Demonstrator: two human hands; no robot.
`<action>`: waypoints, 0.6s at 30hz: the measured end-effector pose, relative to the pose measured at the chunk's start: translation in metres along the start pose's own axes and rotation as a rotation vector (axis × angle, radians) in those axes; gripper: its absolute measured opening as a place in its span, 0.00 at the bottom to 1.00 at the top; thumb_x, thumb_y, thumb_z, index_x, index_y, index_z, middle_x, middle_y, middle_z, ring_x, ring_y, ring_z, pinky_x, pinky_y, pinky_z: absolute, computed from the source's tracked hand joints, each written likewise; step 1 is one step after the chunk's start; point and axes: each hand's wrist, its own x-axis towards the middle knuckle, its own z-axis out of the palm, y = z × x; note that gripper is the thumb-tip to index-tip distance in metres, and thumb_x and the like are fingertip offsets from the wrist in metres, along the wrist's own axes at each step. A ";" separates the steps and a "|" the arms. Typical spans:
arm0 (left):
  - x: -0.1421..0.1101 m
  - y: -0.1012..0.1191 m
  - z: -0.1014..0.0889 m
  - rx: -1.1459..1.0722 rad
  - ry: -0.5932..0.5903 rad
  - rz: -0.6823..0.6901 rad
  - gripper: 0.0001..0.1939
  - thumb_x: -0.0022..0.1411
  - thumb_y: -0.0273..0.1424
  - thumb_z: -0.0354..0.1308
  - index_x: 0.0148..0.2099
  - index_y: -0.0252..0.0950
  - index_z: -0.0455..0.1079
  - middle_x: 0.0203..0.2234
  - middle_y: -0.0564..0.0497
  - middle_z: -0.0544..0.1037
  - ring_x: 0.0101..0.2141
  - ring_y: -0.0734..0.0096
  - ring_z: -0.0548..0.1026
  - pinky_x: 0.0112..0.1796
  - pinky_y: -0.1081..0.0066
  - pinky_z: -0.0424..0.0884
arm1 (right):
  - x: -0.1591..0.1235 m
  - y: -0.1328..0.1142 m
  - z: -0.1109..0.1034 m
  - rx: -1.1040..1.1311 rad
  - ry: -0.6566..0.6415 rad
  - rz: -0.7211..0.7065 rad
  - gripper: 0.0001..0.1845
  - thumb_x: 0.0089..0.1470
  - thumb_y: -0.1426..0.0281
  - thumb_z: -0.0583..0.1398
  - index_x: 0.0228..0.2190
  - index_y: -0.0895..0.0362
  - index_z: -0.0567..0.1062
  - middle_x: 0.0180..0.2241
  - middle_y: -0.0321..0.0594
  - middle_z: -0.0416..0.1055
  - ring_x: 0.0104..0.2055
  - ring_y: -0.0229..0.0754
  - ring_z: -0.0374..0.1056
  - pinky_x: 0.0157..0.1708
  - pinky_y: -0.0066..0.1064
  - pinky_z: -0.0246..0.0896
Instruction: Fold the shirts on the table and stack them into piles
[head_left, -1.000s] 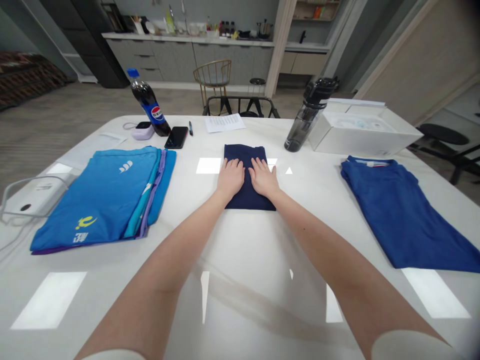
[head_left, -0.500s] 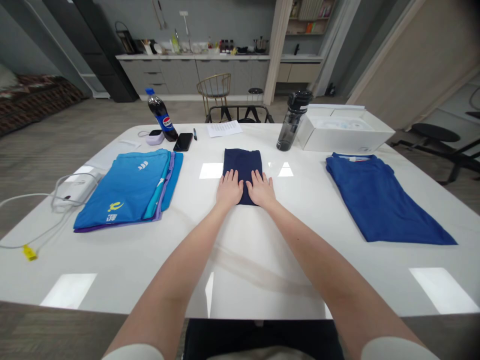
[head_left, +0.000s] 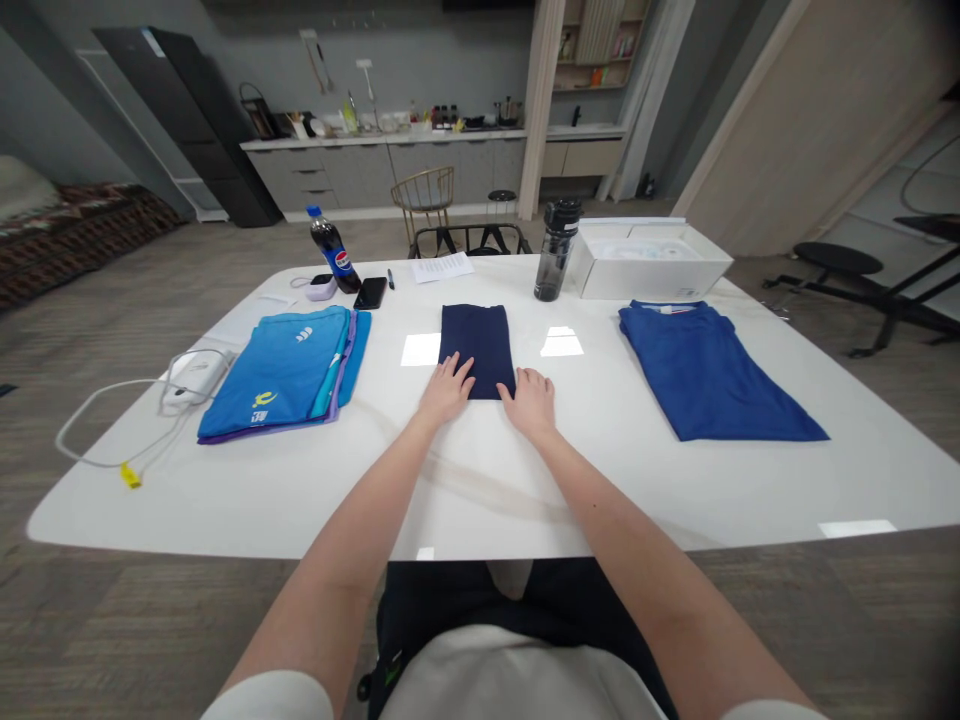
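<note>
A dark navy folded garment (head_left: 480, 345) lies flat in the middle of the white table (head_left: 600, 400), a neat upright rectangle. My left hand (head_left: 448, 388) rests at its lower left edge, fingers spread and partly over the cloth. At the lower right corner is my right hand (head_left: 531, 400), its thumb by the fabric and its fingers stretched out along the side. Neither hand grips anything. To the left lies a stack of folded shirts (head_left: 277, 370), bright blue on top with purple and teal layers beneath. On the right a royal blue shirt (head_left: 712, 375) is spread, partly folded.
Behind the garment stand a dark tumbler (head_left: 553, 255) and an open white box (head_left: 649, 270). A cola bottle (head_left: 335, 255), a phone (head_left: 370, 293), a pen (head_left: 390, 279) and a paper sheet (head_left: 442, 267) lie at the back left. A white power adapter (head_left: 193, 380) with cables sits far left.
Both hands have slid from the top of the navy garment towards its lower edges and a little apart. The camera view has shifted, so more of the near table edge shows.
</note>
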 end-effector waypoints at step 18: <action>-0.051 0.011 -0.018 0.190 0.162 -0.324 0.14 0.74 0.37 0.49 0.54 0.37 0.69 0.43 0.41 0.80 0.47 0.53 0.76 0.49 0.58 0.64 | -0.001 0.002 -0.005 0.006 -0.003 0.062 0.19 0.69 0.59 0.52 0.39 0.59 0.75 0.42 0.51 0.76 0.48 0.52 0.66 0.48 0.41 0.51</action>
